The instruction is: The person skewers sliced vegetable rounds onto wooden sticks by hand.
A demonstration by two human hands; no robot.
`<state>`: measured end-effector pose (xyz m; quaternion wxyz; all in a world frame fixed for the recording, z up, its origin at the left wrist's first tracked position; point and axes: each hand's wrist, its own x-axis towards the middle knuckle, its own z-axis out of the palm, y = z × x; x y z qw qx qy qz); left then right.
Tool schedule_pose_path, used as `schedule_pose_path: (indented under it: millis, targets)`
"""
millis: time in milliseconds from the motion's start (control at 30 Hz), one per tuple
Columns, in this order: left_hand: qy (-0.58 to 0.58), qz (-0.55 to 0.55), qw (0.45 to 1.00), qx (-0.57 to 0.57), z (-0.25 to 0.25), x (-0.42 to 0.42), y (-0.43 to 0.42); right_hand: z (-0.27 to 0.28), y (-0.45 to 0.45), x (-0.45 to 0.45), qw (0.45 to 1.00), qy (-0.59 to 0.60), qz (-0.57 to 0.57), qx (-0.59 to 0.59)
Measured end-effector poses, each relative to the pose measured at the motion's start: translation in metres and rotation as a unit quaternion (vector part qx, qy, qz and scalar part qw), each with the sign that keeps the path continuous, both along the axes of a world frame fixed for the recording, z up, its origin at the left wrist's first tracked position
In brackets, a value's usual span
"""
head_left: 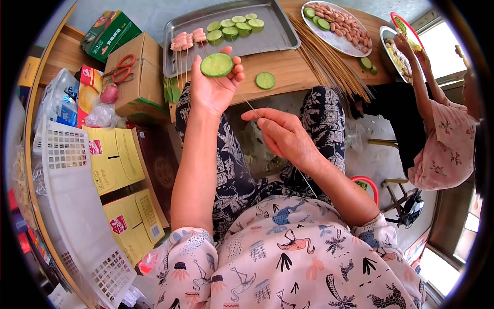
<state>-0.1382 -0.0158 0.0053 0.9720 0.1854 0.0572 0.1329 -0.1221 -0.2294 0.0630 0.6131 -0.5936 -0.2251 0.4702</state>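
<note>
My left hand (220,85) is raised palm up in front of the tray, its fingers curled around a round zucchini-like slice (216,65) with a green rim. Lower and to the right, my right hand (282,135) pinches a thin skewer (250,106), whose upper end points toward my left hand. Whether its tip touches the slice I cannot tell. Another green slice (265,80) lies on the wooden table (288,67). On the metal tray (206,20) sit several green slices (230,32) and skewered pink sausages (182,41).
Loose bamboo skewers (329,62) lie right of the tray, by an oval plate (355,49) of small sausages and green slices. Another person (445,134) works at the right. Cardboard boxes (135,77), red scissors (123,68) and a white plastic basket (77,206) stand at left.
</note>
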Motion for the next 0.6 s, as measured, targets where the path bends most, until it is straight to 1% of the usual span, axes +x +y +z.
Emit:
schedule_pose_path:
  millis: [200,600]
  targets:
    - [-0.003,-0.003,1.0,0.001,-0.0016,0.0009,0.0005,-0.0012,0.0023,0.0012,1.0,-0.02,-0.004,-0.002]
    - [-0.007,0.001,1.0,-0.005,-0.0023,0.0007,0.0013,0.001,0.0016,-0.0019,1.0,-0.016,-0.003,-0.004]
